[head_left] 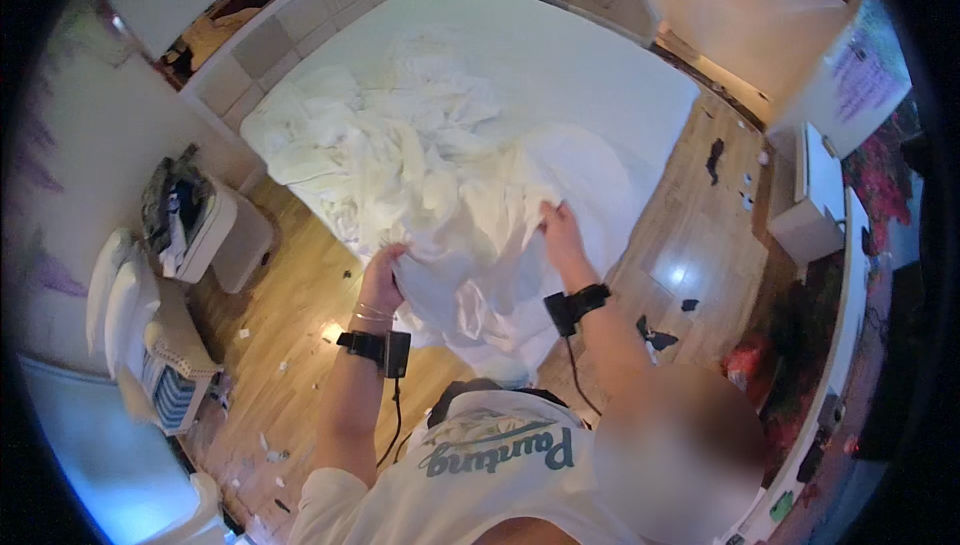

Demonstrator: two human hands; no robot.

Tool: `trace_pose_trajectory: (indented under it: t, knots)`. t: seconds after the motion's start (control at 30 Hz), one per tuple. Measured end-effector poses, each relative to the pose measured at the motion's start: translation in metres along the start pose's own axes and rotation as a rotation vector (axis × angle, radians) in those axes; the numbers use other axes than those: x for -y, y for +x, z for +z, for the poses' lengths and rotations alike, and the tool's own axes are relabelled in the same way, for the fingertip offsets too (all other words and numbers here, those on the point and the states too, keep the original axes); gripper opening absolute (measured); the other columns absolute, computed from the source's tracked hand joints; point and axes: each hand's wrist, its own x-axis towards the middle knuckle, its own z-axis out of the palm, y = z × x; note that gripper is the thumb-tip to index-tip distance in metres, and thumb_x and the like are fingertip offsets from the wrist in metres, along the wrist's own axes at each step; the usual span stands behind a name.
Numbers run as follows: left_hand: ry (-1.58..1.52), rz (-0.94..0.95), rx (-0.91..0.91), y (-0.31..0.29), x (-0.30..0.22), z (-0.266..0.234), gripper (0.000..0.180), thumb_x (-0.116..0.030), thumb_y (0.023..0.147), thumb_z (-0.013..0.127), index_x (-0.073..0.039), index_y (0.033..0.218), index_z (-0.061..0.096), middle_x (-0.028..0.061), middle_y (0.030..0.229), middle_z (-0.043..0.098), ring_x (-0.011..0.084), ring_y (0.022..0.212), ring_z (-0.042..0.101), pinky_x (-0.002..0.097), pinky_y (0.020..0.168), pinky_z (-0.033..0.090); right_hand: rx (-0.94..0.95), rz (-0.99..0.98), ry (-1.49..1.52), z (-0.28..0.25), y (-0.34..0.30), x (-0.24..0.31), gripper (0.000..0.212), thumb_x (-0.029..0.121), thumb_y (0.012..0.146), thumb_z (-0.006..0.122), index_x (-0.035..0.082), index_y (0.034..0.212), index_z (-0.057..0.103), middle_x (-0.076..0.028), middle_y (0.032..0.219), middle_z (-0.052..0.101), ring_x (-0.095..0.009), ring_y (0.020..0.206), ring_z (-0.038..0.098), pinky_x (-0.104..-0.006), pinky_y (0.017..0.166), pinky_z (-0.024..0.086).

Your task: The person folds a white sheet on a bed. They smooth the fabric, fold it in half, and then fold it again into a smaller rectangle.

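A large white sheet (455, 200) lies crumpled over the near left part of the bed and hangs down in front of my body. My left hand (383, 280) pinches an edge of it, with thumb and fingers pressed together on the cloth. Farther right and a little farther off, my right hand (560, 230) grips another part of the same sheet. Between the two hands the fabric sags in loose folds. Beneath it is the bed's mattress (560, 70) with a smooth white cover, bare at the far right side.
To the left stands a bedside cabinet (240, 240) with clothes (180, 200) on top. White pillows (125, 295) are piled on a chair (190, 350) nearer me. A white cabinet (808, 195) stands right. Scraps and dark items (657, 337) litter the wooden floor (690, 255).
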Motion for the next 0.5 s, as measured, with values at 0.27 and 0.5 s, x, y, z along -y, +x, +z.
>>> trace_pose_trajectory:
  t: [0.27, 0.5]
  knots:
    - [-0.059, 0.217, 0.205, 0.047, -0.011, 0.113, 0.013, -0.017, 0.084, 0.053, -0.005, 0.086, 0.057, 0.0052, 0.077, 0.058, 0.0193, 0.075, 0.059, 0.0327, 0.07, 0.049, -0.561, -0.841, -0.413, -0.094, 0.028, 0.22, 0.029, 0.024, 0.097, 0.047, -0.003, 0.104, 0.056, -0.009, 0.095, 0.062, -0.019, 0.086, 0.056, -0.0327, 0.079, 0.044]
    - [0.049, -0.056, 0.297, 0.061, 0.079, 0.133, 0.022, -0.021, 0.088, 0.055, -0.003, 0.099, 0.06, 0.008, 0.094, 0.063, 0.0204, 0.086, 0.061, 0.0334, 0.078, 0.05, -0.539, -0.203, -1.133, -0.15, 0.081, 0.177, 0.031, 0.026, 0.09, 0.054, -0.002, 0.103, 0.056, -0.018, 0.097, 0.062, -0.031, 0.092, 0.059, -0.0389, 0.078, 0.045]
